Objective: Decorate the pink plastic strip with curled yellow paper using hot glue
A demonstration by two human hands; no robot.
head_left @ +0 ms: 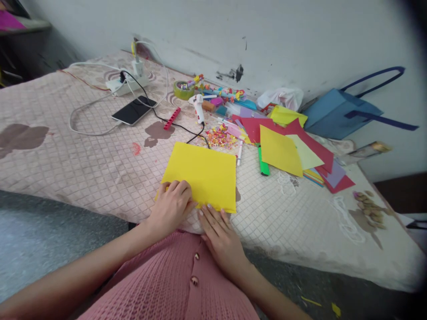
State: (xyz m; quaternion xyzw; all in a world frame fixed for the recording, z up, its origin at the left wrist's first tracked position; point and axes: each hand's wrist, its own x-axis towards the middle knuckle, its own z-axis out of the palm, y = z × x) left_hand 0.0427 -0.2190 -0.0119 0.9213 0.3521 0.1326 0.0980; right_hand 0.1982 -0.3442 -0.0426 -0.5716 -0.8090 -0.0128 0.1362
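Note:
A rectangular piece of yellow paper (205,173) lies flat near the table's front edge, with a narrow folded strip along its near side. My left hand (173,202) rests on its near left part, fingers curled against the paper and thumb at the near edge; the fingertips are partly hidden. Beside it, my right hand (220,231) is stretched out flat, its fingertips touching the folded near edge. Just beyond the paper stands a white glue gun (198,109), its black cord running toward the paper's far edge.
Paper scraps (222,137), a green marker (263,161) and coloured sheets (282,151) lie to the right. Farther off is a blue bag (340,113). On the left are a phone (134,110), a power strip (128,84) and loose cables. A wall backs the table.

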